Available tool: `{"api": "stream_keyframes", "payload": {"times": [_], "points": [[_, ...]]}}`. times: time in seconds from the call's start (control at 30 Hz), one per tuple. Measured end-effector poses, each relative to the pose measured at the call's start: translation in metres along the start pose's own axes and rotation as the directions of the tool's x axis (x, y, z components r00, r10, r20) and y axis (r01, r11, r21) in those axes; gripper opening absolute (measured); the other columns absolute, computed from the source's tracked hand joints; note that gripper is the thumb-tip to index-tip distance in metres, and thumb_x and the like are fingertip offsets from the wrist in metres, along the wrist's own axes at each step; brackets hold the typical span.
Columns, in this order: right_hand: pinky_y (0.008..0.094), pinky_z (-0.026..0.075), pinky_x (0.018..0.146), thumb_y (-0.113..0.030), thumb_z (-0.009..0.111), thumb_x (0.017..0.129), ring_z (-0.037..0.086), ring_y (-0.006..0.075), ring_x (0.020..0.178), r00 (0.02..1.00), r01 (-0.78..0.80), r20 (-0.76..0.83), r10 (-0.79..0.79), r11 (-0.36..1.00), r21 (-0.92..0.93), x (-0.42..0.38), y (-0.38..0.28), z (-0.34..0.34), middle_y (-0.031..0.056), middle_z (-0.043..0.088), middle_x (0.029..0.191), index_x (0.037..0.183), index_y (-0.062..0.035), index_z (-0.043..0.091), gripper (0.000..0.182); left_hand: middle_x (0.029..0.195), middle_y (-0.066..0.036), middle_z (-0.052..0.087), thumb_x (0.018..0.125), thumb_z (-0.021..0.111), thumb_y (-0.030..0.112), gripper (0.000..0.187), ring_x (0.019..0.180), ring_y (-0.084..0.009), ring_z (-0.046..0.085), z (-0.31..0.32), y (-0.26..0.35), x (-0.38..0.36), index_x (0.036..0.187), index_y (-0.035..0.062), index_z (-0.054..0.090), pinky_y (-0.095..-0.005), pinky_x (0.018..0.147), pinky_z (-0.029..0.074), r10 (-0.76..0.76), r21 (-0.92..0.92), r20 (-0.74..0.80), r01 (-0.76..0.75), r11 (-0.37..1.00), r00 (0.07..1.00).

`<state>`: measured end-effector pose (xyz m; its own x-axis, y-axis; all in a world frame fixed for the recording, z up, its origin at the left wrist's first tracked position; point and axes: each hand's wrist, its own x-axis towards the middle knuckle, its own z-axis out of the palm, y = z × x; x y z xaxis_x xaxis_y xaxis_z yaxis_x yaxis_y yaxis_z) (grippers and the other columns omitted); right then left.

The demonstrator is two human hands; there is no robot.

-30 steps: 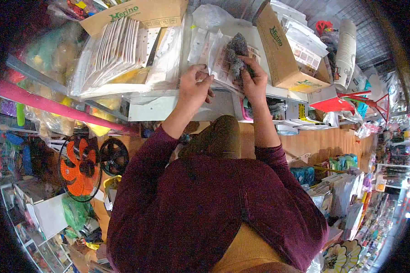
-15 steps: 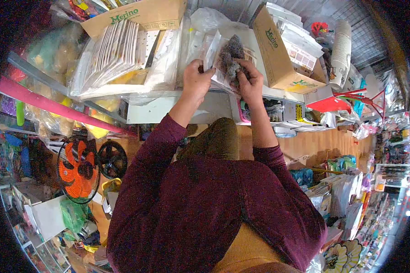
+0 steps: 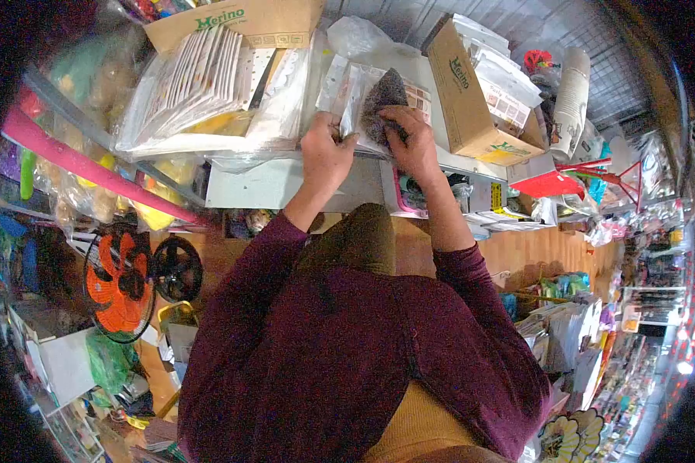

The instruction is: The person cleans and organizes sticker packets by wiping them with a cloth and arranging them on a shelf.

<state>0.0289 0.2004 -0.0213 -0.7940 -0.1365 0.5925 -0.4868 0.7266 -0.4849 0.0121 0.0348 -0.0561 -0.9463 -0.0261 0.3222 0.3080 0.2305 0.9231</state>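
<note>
On the white shelf in front of me lies a flat printed packet in clear plastic (image 3: 359, 81). My left hand (image 3: 328, 150) pinches the packet's near left edge between thumb and fingers. A dark grey cloth (image 3: 386, 91) is bunched under my right hand (image 3: 411, 143), whose fingers are closed on it and press it against the packet. Part of the packet's print shows to the right of the cloth; the rest is covered.
To the left, a Merino cardboard box (image 3: 232, 27) stands behind a stack of white packets (image 3: 208, 73). Another Merino box (image 3: 459, 96) with packets is on the right, beside stacked paper cups (image 3: 571, 100). An orange fan (image 3: 120, 284) stands at lower left.
The cloth has spread flatter and its far end points up to the right. My right hand has turned more palm-down over it; the left hand has shifted slightly left and down.
</note>
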Motion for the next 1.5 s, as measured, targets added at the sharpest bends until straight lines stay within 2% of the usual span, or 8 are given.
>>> {"api": "stream_keyframes", "payload": {"times": [0.1, 0.17, 0.27, 0.5, 0.77, 0.9, 1.17, 1.5], "points": [[0.0395, 0.042, 0.089, 0.003, 0.060, 0.067, 0.056, 0.0323, 0.097, 0.998, 0.007, 0.065, -0.005, 0.999, -0.032, 0.002, -0.001, 0.000, 0.0138, 0.062, 0.099, 0.093, -0.0041, 0.063, 0.027, 0.065, -0.013, 0.060, 0.071, 0.066, 0.002, 0.020, 0.041, -0.0184, 0.056, -0.003, -0.004, -0.006, 0.083, -0.0052, 0.053, -0.0319, 0.039, 0.043, 0.341, 0.161, -0.136, -0.319, 0.934, 0.930], [0.0403, 0.042, 0.089, 0.003, 0.061, 0.067, 0.055, 0.0320, 0.098, 0.995, 0.018, 0.102, -0.013, 0.999, -0.048, 0.004, 0.000, 0.001, 0.0133, 0.061, 0.100, 0.092, -0.0053, 0.064, 0.027, 0.059, -0.012, 0.059, 0.074, 0.064, 0.004, 0.016, 0.041, -0.0183, 0.057, -0.011, 0.009, -0.013, 0.082, -0.0057, 0.054, -0.0317, 0.039, 0.043, -0.164, -0.102, 0.117, 0.177, 0.979, 0.979], [0.0411, 0.041, 0.089, 0.002, 0.064, 0.065, 0.054, 0.0320, 0.099, 0.986, 0.055, 0.159, -0.040, 0.994, -0.095, 0.007, -0.001, 0.003, 0.0121, 0.061, 0.100, 0.091, -0.0075, 0.065, 0.027, 0.059, -0.010, 0.059, 0.084, 0.058, 0.009, 0.016, 0.038, -0.0151, 0.053, -0.016, 0.026, -0.019, 0.077, -0.0055, 0.058, -0.0287, 0.033, 0.039, -0.329, -0.227, 0.182, 0.365, 0.903, 0.927], [0.0393, 0.041, 0.085, 0.000, 0.066, 0.062, 0.055, 0.0307, 0.093, 0.942, 0.179, 0.309, -0.132, 0.976, -0.127, 0.020, -0.009, 0.000, 0.0112, 0.060, 0.096, 0.089, -0.0066, 0.065, 0.028, 0.058, -0.010, 0.057, 0.089, 0.051, 0.014, 0.023, 0.037, -0.0158, 0.052, 0.006, -0.022, -0.034, 0.080, -0.0058, 0.056, -0.0279, 0.032, 0.040, -0.189, -0.064, 0.101, 0.196, 0.978, 0.977], [0.0376, 0.041, 0.084, -0.001, 0.068, 0.058, 0.054, 0.0299, 0.092, 0.911, 0.194, 0.386, -0.146, 0.977, -0.087, 0.029, -0.013, 0.008, 0.0102, 0.059, 0.091, 0.083, -0.0051, 0.063, 0.026, 0.053, -0.009, 0.051, 0.088, 0.054, 0.020, 0.029, 0.042, -0.0158, 0.053, 0.001, -0.006, -0.052, 0.070, -0.0030, 0.051, -0.0315, 0.037, 0.039, -0.422, -0.497, 0.129, 0.427, 0.756, 0.897], [0.0376, 0.041, 0.084, -0.002, 0.067, 0.057, 0.054, 0.0306, 0.090, 0.882, 0.192, 0.443, -0.163, 0.981, -0.022, 0.032, -0.011, 0.007, 0.0107, 0.058, 0.089, 0.084, -0.0048, 0.062, 0.027, 0.053, -0.007, 0.051, 0.088, 0.055, 0.020, 0.029, 0.041, -0.0130, 0.051, 0.001, -0.003, -0.053, 0.070, -0.0026, 0.050, -0.0290, 0.036, 0.039, -0.367, -0.435, 0.159, 0.398, 0.808, 0.917], [0.0389, 0.040, 0.085, -0.003, 0.065, 0.061, 0.053, 0.0329, 0.091, 0.854, 0.209, 0.501, -0.139, 0.974, -0.086, 0.037, -0.010, 0.011, 0.0120, 0.056, 0.090, 0.085, -0.0052, 0.059, 0.025, 0.054, -0.004, 0.052, 0.087, 0.057, 0.015, 0.020, 0.040, -0.0100, 0.046, 0.012, -0.010, -0.055, 0.072, 0.0011, 0.054, -0.0245, 0.035, 0.035, -0.490, -0.707, 0.249, 0.503, 0.497, 0.835], [0.0412, 0.041, 0.085, -0.003, 0.062, 0.064, 0.052, 0.0363, 0.095, 0.831, 0.179, 0.552, -0.071, 0.973, -0.144, 0.053, -0.001, 0.027, 0.0160, 0.056, 0.092, 0.094, -0.0050, 0.057, 0.030, 0.063, 0.002, 0.055, 0.085, 0.062, 0.018, 0.014, 0.043, -0.0052, 0.045, 0.021, -0.024, -0.058, 0.078, 0.0068, 0.059, -0.0222, 0.036, 0.035, -0.450, -0.729, 0.257, 0.477, 0.490, 0.855]]}}
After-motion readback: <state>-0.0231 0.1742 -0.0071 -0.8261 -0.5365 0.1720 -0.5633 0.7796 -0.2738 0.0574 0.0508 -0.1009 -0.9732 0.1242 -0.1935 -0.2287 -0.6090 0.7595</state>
